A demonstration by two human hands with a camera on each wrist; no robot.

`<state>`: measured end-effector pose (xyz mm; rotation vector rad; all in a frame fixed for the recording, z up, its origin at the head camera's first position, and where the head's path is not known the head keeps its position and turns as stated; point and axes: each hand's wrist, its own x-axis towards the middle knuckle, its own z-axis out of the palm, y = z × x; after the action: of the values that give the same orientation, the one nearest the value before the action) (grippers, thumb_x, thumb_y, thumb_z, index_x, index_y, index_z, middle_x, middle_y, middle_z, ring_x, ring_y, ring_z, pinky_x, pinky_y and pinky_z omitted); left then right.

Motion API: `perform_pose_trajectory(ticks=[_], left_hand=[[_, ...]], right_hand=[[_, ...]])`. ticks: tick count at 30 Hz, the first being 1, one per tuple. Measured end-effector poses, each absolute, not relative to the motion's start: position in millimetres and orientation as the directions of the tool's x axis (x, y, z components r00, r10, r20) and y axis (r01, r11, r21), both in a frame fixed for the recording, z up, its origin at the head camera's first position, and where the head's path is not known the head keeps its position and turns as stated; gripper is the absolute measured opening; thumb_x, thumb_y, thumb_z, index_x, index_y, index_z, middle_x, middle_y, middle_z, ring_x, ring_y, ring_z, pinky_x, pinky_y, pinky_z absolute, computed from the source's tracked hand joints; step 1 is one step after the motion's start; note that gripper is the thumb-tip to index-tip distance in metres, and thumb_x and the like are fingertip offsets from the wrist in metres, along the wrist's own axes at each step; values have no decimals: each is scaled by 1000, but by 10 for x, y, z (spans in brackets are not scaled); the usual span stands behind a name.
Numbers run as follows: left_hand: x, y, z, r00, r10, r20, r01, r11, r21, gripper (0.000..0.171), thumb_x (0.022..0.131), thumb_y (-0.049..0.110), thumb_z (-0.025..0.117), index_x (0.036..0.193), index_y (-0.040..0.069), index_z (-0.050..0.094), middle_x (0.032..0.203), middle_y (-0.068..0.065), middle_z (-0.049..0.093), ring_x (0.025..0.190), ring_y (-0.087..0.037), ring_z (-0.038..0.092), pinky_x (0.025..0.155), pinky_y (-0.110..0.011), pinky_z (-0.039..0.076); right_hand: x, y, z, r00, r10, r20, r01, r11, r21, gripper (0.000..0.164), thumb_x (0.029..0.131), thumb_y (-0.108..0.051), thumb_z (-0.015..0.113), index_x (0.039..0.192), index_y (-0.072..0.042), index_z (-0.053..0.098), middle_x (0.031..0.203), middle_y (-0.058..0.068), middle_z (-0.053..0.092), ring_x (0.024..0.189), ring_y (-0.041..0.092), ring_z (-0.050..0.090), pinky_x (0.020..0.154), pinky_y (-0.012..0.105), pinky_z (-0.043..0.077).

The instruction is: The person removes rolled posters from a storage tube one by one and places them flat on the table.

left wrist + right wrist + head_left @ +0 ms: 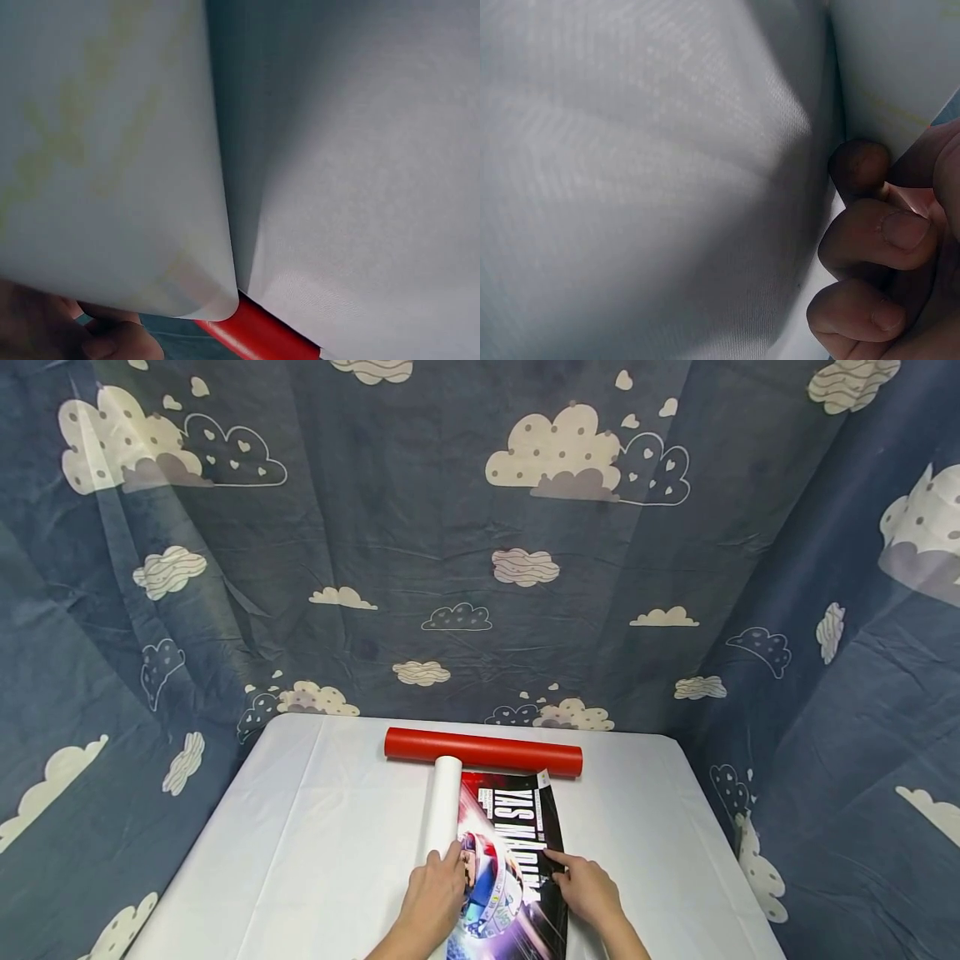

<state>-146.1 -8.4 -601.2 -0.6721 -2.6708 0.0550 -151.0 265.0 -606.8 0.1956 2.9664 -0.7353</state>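
A glossy printed poster (513, 835) with a helmet picture and large white letters lies partly unrolled. Its left side is a white roll (445, 802). My left hand (435, 893) holds the poster where the roll meets the printed face; in the left wrist view its curled fingers (124, 339) show below the pale paper (112, 187). At the poster's dark right edge, my right hand (588, 889) pinches it. The right wrist view has its bent fingers (874, 232) by the paper's corner (889, 82), whose back is pale with faint yellow marks.
A red tube (483, 750) lies crosswise behind the poster, near the back of the white-covered table (315, 852). Dark blue cloth (420, 510) with cloud prints hangs at the back and both sides.
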Motion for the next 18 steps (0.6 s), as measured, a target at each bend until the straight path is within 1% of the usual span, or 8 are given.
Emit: perform_pose_trajectory(ticks=[7, 12, 15, 18], left_hand=[[-1470, -102, -5994, -814, 455, 361, 440, 889, -128, 28, 74, 24, 88, 93, 10, 74, 111, 2, 56, 67, -16, 47, 40, -28, 38], [-1479, -117, -6005, -819, 453, 352, 442, 890, -115, 25, 75, 22, 85, 93, 10, 73, 113, 3, 58, 68, -16, 48, 40, -28, 38], [-1479, -120, -6013, -818, 454, 353, 444, 889, -116, 21, 77, 20, 85, 92, 10, 73, 111, 4, 56, 68, -15, 48, 40, -27, 37], [-1479, -128, -6011, -819, 456, 349, 440, 889, -128, 20, 76, 19, 86, 88, 11, 71, 109, 4, 54, 69, -15, 47, 39, -27, 37]], right_hand=[[-1513, 2657, -6013, -980, 130, -150, 184, 878, -442, 40, 94, -13, 74, 133, -20, 76, 62, -3, 51, 60, 18, 43, 56, 32, 31], [-1515, 2670, -6012, -978, 136, -160, 194, 874, -445, 40, 94, -12, 74, 133, -20, 76, 62, -3, 51, 59, 17, 41, 56, 31, 30], [-1518, 2687, -6031, -978, 137, -160, 195, 873, -447, 40, 94, -12, 74, 133, -20, 76, 61, -3, 50, 58, 17, 40, 55, 31, 30], [-1521, 2716, -6053, -979, 136, -155, 192, 874, -446, 40, 94, -12, 73, 133, -21, 75, 60, -3, 50, 57, 17, 40, 55, 31, 30]])
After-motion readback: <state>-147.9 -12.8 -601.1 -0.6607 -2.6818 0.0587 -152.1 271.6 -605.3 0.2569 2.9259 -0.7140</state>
